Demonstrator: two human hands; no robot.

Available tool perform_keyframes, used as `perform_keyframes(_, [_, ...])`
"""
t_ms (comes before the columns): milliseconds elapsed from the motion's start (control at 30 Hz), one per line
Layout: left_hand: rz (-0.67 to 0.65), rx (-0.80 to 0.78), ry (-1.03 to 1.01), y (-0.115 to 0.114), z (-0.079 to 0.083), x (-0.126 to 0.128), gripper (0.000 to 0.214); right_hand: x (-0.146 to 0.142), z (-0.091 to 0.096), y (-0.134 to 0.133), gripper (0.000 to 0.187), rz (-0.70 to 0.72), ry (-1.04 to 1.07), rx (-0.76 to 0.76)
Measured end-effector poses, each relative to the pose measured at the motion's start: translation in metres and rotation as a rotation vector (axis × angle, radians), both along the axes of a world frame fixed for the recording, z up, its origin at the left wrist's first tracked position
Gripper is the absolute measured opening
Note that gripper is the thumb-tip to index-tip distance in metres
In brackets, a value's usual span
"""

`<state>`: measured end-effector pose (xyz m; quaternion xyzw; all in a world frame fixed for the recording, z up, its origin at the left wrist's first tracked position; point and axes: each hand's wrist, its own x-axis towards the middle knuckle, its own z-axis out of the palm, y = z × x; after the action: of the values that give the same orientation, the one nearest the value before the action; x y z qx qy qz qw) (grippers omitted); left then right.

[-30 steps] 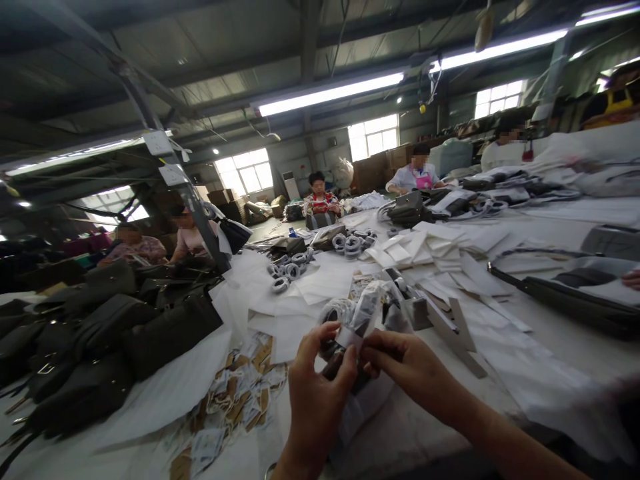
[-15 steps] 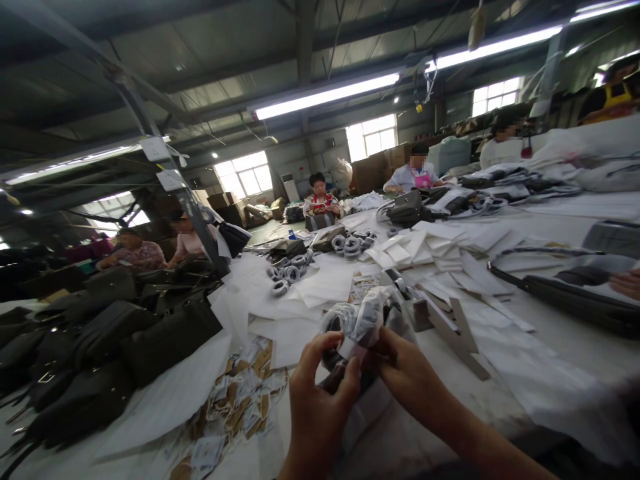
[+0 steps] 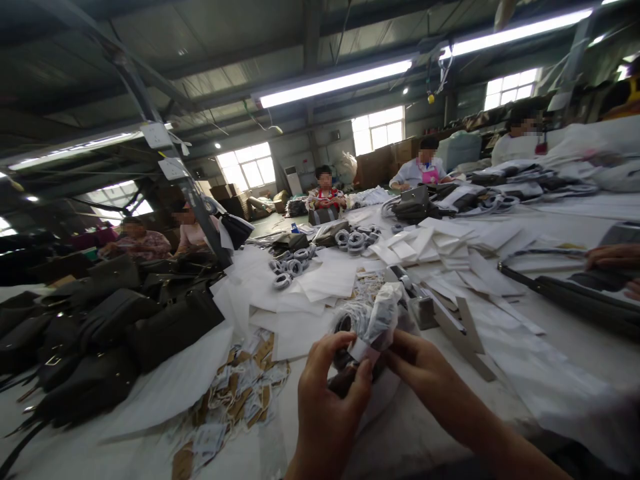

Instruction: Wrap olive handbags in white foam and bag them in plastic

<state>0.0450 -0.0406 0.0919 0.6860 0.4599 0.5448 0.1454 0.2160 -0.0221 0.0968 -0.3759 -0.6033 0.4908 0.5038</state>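
Observation:
In front of me is a dark strap (image 3: 344, 321) rolled into a coil and wrapped in thin white sheeting (image 3: 384, 310). My left hand (image 3: 333, 383) is closed on its near left side, thumb and forefinger pinching a white band (image 3: 364, 351) around the bundle. From the right, my right hand (image 3: 423, 373) grips the bundle's lower right side; some of its fingertips are hidden behind the wrapping. Below the coil, a dark part of the bundle shows between my hands.
Black bags (image 3: 165, 327) are heaped on the left, beside loose tags (image 3: 240, 390). Wrapped coils (image 3: 295, 261) and white foam sheets (image 3: 425, 241) lie ahead. Grey strips (image 3: 467, 340) are to the right. A co-worker's hand (image 3: 613, 257) rests near a black bag (image 3: 585, 300); other people sit beyond.
Both hands and the wrapped strap have shifted slightly right in view, with the grip much the same. At the right, a co-worker's hand has come farther into view over the bag.

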Motion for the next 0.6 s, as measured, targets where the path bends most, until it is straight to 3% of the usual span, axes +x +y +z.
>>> perform_keyframes(100, [0.0,0.032,-0.031,-0.001,-0.002,0.003,0.03,-0.002,-0.001,-0.011,0.039,0.152,0.299,-0.159])
perform_keyframes(267, [0.025,0.087,-0.101,-0.007,0.004,0.014,0.033,-0.015,-0.019,-0.012,0.042,-0.084,0.407,-0.24])
perform_keyframes(400, [-0.16,0.02,-0.172,-0.016,0.011,0.004,0.033,-0.021,-0.024,-0.007,0.049,-0.151,0.387,-0.273])
perform_keyframes(467, [-0.205,0.002,-0.222,-0.014,0.006,-0.012,0.031,-0.02,-0.023,-0.005,0.052,-0.206,0.363,-0.258])
perform_keyframes(533, [-0.059,-0.016,-0.275,-0.003,-0.008,-0.039,0.028,-0.018,-0.024,-0.005,0.051,-0.246,0.315,-0.228])
perform_keyframes(600, [0.214,-0.13,-0.266,0.015,-0.029,-0.074,0.029,-0.013,-0.029,-0.005,0.044,-0.26,0.232,-0.182])
